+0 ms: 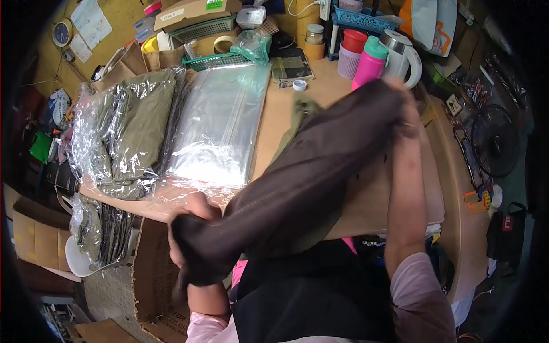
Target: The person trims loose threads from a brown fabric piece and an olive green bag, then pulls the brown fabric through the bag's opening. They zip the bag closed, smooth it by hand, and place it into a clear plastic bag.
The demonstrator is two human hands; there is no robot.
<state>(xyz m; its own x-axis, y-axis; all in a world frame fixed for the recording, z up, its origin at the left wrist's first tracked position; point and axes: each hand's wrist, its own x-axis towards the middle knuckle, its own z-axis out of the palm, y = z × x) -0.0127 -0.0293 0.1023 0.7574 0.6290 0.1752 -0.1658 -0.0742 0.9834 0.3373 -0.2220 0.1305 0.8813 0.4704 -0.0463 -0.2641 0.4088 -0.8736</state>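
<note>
A dark brown garment (297, 166) is stretched slantwise across the front of the table between my two hands, blurred by motion. My left hand (197, 211) is closed around its lower left end, with the cloth drooping over the fingers. At the upper right end my right hand (407, 114) grips the other edge, its fingers smeared. Olive-green cloth (302, 117) shows behind the garment. Left of it lies a stack of clear plastic bags (217, 126), beside folded olive clothing in clear plastic (143, 126).
Along the back stand a green basket (214, 61), a pink bottle (369, 62) and an electric kettle (400, 54). The wooden table (280, 137) curves away at right, near a black fan (494, 140). An open cardboard box (154, 274) sits below the front left edge.
</note>
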